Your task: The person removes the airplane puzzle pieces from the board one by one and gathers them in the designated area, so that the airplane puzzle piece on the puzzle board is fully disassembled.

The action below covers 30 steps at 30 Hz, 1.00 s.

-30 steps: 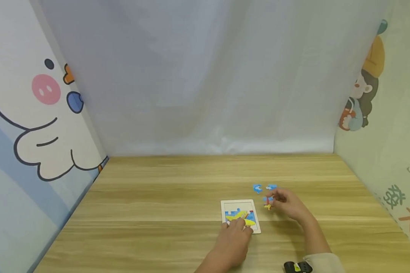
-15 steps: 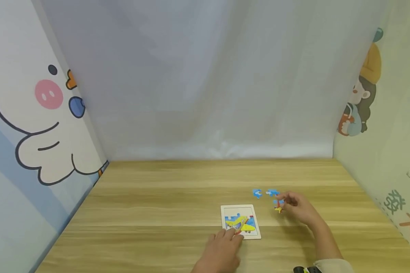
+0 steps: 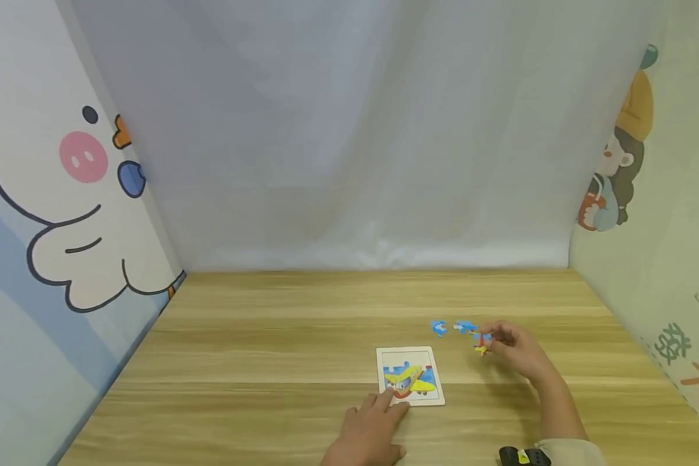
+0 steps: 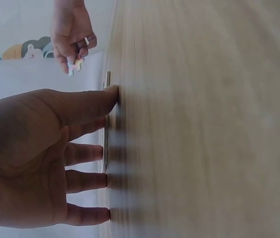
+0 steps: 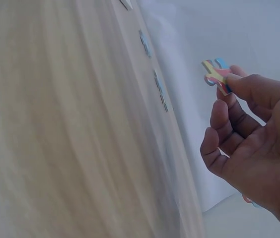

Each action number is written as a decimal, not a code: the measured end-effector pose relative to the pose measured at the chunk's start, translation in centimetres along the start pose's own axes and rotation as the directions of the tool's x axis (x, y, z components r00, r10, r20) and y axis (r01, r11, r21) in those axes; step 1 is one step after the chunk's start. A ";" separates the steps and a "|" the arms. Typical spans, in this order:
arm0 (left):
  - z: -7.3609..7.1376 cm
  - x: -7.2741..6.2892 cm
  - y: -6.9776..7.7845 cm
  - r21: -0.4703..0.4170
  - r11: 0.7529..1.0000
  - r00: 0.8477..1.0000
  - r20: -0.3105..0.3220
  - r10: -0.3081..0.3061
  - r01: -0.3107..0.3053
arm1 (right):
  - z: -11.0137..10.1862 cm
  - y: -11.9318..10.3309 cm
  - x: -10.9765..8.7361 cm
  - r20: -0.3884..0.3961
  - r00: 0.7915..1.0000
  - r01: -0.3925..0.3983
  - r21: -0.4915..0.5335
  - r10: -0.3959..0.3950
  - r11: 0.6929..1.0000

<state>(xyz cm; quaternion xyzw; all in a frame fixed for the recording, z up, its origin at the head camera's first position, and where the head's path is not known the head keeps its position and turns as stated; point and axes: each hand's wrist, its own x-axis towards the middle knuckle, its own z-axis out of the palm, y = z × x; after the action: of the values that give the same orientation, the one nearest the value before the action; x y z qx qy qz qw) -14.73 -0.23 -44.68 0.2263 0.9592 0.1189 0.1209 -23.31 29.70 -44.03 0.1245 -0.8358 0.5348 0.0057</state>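
A small jigsaw board (image 3: 440, 392) with a pale border lies flat on the table, showing part of a yellow airplane on blue. The left hand (image 3: 368, 428) rests at its near edge, fingers extended. In the left wrist view, the thumb (image 4: 93, 105) touches the table beside the board's edge. Off to the right and above the table, the right hand (image 3: 520, 353) pinches a jigsaw piece (image 5: 219, 77) between thumb and index finger; red, yellow and blue show on it. Its other fingers are curled loosely.
Loose blue jigsaw pieces lie beyond the board, one piece (image 3: 439, 328) to the left and more blue pieces (image 3: 465, 326) near the right hand. A pale curtain (image 3: 349, 162) hangs behind the wooden table (image 3: 239, 362), with printed walls on both sides.
The right hand has moved rightward with the jigsaw piece, away from the board. The left hand has slid back toward the lower left, uncovering more of the airplane picture.
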 end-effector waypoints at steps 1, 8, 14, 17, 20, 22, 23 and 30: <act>0.0 0.0 0.0 -0.002 1.000 1.000 0.000 0.000 0.000 | -0.1 0.1 0.0 -0.002 1.000 0.004 0.002 -0.004 1.000; -0.1 -0.2 0.0 -0.003 1.000 1.000 -0.019 0.005 -0.005 | -0.7 0.7 0.1 -0.013 1.000 -0.018 -0.024 0.018 1.000; 0.0 0.0 0.1 0.000 1.000 1.000 -0.029 0.008 -0.008 | -1.2 1.4 0.5 -0.033 0.996 -0.080 -0.059 0.078 0.995; 0.0 0.0 0.0 -0.008 1.000 1.000 -0.024 0.004 -0.004 | -1.4 1.6 0.7 -0.041 0.995 -0.096 -0.075 0.093 0.993; 0.0 0.1 0.0 -0.002 1.000 1.000 -0.031 0.006 -0.006 | -1.5 1.7 0.9 -0.049 0.993 -0.109 -0.092 0.105 0.990; 0.0 0.0 0.0 0.002 1.000 0.999 -0.034 0.007 -0.007 | -1.6 1.8 0.9 -0.050 0.993 -0.110 -0.100 0.105 0.989; 0.0 0.0 0.0 0.005 1.000 0.999 -0.036 0.007 -0.007 | -1.6 1.8 0.9 -0.050 0.994 -0.105 -0.110 0.100 0.988; 0.1 0.0 0.0 -0.003 1.000 1.000 -0.017 -0.004 0.004 | -2.0 2.0 1.4 -0.060 0.994 -0.097 -0.179 0.088 0.979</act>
<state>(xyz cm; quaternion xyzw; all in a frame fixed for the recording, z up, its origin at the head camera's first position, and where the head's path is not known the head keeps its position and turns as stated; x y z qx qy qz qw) -14.70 -0.21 -44.80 0.2230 0.9605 0.1220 0.1136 -25.31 32.03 -44.71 0.0705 -0.8856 0.4589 0.0139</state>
